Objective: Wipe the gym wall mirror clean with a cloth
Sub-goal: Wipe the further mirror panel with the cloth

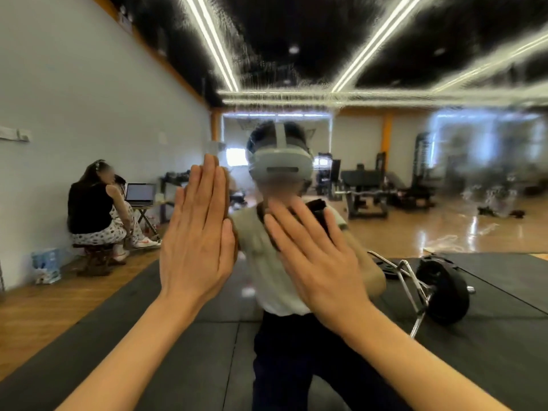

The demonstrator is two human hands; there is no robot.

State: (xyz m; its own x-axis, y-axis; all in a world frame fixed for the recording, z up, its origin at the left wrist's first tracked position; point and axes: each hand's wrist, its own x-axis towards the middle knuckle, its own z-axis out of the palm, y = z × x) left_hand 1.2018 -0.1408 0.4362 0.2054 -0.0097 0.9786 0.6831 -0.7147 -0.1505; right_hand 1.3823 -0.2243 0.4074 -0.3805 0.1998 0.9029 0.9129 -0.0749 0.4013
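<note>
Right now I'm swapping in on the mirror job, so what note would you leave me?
Left hand: flat, fingers straight, raised in front of the mirror, holding nothing.
Right hand: open too, fingers spread, empty.
Cloth: not in view; find it first.
Done: cannot tell what has been wiped. Smeary, streaked patches show across the upper and right glass.
Left: wipe those streaks, then the rest.

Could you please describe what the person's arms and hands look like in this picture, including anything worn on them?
Both forearms are bare, with no sleeves in view. The left hand and right hand wear no gloves, rings, watch or bracelet that the picture shows.
</note>
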